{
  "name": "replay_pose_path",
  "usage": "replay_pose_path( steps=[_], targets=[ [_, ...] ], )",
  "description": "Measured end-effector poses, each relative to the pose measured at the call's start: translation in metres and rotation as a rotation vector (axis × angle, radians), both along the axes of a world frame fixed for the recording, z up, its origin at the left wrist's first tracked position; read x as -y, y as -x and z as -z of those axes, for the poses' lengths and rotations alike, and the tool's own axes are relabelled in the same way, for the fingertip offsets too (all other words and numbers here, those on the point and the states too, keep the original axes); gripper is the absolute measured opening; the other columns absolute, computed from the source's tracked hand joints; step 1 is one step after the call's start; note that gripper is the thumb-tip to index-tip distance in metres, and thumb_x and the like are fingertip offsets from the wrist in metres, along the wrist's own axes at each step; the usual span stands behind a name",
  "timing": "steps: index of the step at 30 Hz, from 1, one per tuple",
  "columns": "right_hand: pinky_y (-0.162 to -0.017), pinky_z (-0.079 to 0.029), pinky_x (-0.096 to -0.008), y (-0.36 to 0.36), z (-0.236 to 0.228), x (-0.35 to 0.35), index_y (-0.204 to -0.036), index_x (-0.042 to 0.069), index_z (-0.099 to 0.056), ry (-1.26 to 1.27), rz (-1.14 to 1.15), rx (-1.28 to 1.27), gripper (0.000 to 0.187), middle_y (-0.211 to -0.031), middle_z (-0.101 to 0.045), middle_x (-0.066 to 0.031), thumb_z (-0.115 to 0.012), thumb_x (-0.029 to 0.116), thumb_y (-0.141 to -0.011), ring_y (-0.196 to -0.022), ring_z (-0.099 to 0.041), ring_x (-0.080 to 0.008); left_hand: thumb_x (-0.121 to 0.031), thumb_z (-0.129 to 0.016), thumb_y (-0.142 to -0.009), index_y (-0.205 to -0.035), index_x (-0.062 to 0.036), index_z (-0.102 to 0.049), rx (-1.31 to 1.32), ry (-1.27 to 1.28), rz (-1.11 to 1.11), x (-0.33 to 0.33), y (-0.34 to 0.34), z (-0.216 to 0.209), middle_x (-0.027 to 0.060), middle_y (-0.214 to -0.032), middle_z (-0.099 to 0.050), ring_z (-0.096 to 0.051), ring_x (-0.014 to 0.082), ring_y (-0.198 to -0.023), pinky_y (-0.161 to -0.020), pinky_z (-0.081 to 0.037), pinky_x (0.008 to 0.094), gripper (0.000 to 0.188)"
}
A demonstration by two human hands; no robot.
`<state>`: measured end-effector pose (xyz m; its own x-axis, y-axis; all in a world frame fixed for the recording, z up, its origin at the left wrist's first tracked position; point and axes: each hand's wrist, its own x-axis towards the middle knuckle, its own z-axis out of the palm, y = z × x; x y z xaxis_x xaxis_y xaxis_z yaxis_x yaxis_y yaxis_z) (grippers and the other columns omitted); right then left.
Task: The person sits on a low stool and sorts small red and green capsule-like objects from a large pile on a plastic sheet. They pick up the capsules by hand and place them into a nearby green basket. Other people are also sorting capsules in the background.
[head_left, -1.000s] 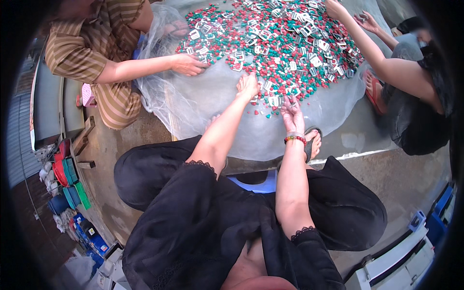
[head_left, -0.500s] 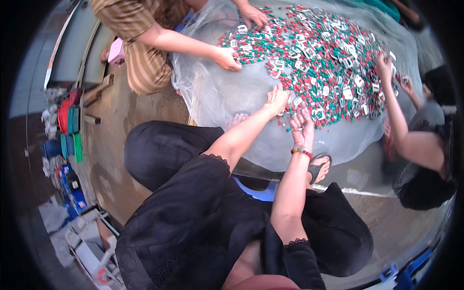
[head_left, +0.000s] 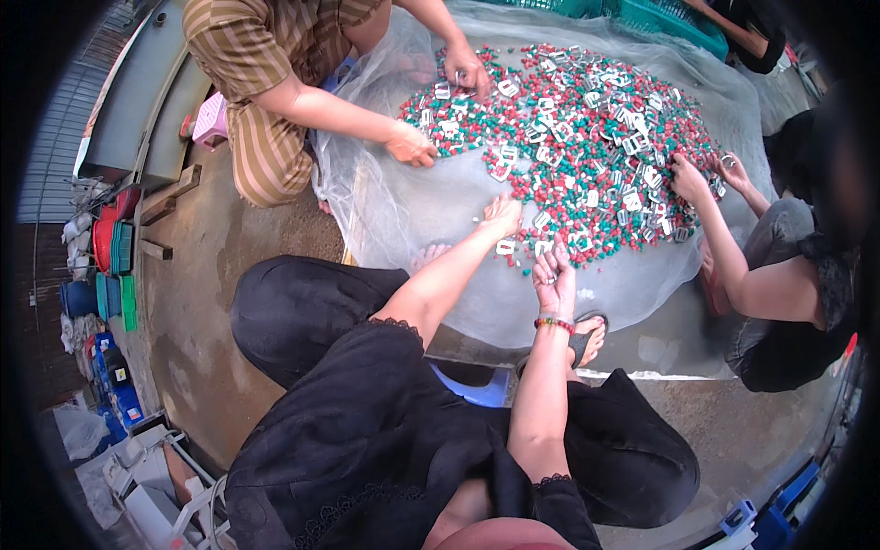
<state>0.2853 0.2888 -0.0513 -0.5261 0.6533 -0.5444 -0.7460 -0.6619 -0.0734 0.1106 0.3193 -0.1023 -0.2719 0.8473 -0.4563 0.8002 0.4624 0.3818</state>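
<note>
My left hand (head_left: 501, 216) reaches to the near left edge of a heap of small red and green pieces (head_left: 587, 165) on a thin whitish mesh sheet (head_left: 412, 197). Its fingers are bent together at the heap; what they pinch, if anything, is hidden. Just below it lies a white frame-shaped piece, like a strap buckle (head_left: 505, 247). My right hand (head_left: 553, 275), with a beaded bracelet (head_left: 554, 323) at the wrist, is palm up at the near edge, its fingers curled inward. I cannot make out whether something small is in them. More white buckle-like pieces lie through the heap.
A person in striped clothes (head_left: 284, 101) works at the heap's left with both hands. Another person's hands (head_left: 692, 179) are at its right. Teal baskets (head_left: 665, 23) stand behind. My sandalled foot (head_left: 587, 341) rests by the sheet's near edge.
The whole view has shifted, so the heap sits lower. My right hand has turned its palm and curled fingers upward. A white buckle-like piece now shows below my left hand.
</note>
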Motion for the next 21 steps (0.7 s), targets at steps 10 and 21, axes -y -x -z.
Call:
replay_pose_path(
  steps=[10, 21],
  targets=[
    [-0.088, -0.041, -0.0397, 0.007, -0.035, -0.001, -0.132, 0.011, -0.039, -0.089, 0.231, -0.16, 0.057, -0.121, -0.048, -0.0122, -0.054, 0.041, -0.085, -0.099, -0.05, -0.0259, -0.021, -0.071, -0.067, -0.079, -0.0108, -0.063, 0.143, -0.428, 0.075, -0.023, -0.014, -0.11, 0.0084, -0.082, -0.062, -0.058, 0.0274, -0.089, -0.075, -0.047, 0.0419, 0.018],
    [-0.091, -0.041, -0.0434, -0.054, 0.055, -0.029, -0.114, 0.01, -0.056, -0.196, 0.321, -0.423, 0.027, -0.113, -0.056, -0.011, -0.052, 0.022, -0.09, -0.104, -0.051, -0.0252, -0.025, -0.065, -0.075, -0.098, -0.0069, -0.063, 0.38, -0.843, 0.003, -0.015, -0.049, -0.094, 0.0123, -0.094, -0.058, -0.051, 0.03, -0.097, -0.086, -0.04, 0.0405, 0.029]
  ],
)
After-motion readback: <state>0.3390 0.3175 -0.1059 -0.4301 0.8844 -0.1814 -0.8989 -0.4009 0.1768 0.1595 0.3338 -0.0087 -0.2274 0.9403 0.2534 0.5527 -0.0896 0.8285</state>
